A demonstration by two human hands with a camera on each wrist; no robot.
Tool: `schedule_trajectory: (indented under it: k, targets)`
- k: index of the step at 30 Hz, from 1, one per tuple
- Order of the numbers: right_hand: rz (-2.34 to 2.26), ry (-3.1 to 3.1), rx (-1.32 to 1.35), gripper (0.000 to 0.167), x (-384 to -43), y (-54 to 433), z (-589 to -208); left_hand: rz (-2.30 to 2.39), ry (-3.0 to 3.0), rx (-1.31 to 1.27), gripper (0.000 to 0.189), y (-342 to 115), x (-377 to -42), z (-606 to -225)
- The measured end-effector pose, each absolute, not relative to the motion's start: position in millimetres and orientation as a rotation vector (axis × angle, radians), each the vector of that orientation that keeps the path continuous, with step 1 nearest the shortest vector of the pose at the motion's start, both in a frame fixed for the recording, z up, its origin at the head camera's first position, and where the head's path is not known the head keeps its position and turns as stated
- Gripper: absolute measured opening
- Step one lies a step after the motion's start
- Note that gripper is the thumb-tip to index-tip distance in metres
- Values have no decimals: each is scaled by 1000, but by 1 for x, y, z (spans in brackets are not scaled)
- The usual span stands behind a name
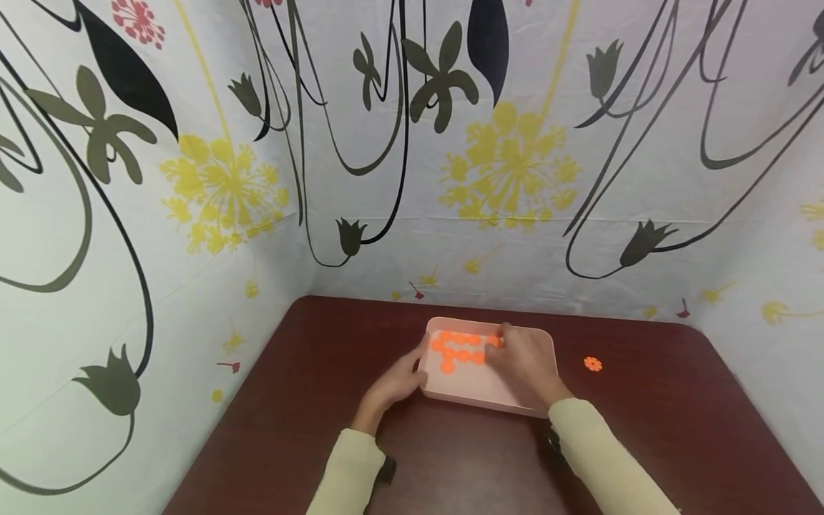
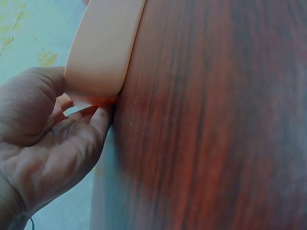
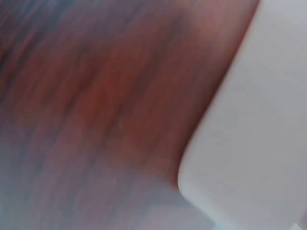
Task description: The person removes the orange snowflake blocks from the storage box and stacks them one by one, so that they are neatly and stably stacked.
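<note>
A shallow pale pink tray sits on the table with orange flower-shaped discs laid in rows inside it. My left hand grips the tray's left side. In the left wrist view, the thumb of the left hand is at the rim and the fingers reach beneath the tray corner. Over the tray's right half, my right hand pinches an orange disc between thumb and finger, at the end of the upper row. Only the tray's outer wall and tabletop show in the right wrist view.
One loose orange disc lies on the dark red-brown wooden table, right of the tray. White cloth with printed flowers hangs behind the table and at both sides.
</note>
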State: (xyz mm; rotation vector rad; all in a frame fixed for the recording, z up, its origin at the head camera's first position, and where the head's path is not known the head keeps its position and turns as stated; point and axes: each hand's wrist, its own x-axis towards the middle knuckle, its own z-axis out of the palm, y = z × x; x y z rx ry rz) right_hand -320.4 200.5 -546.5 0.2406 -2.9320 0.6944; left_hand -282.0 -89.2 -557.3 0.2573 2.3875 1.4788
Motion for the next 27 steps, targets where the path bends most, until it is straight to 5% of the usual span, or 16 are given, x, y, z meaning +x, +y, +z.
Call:
schedule_trajectory:
  k: [9, 27]
  targets:
    - [657, -2906, 280, 45, -318, 224, -532, 1479, 2389, 235, 87, -89, -281, -557]
    - [573, -2859, 219, 41, -296, 305, -516, 1485, 2394, 323, 90, -88, -279, -556]
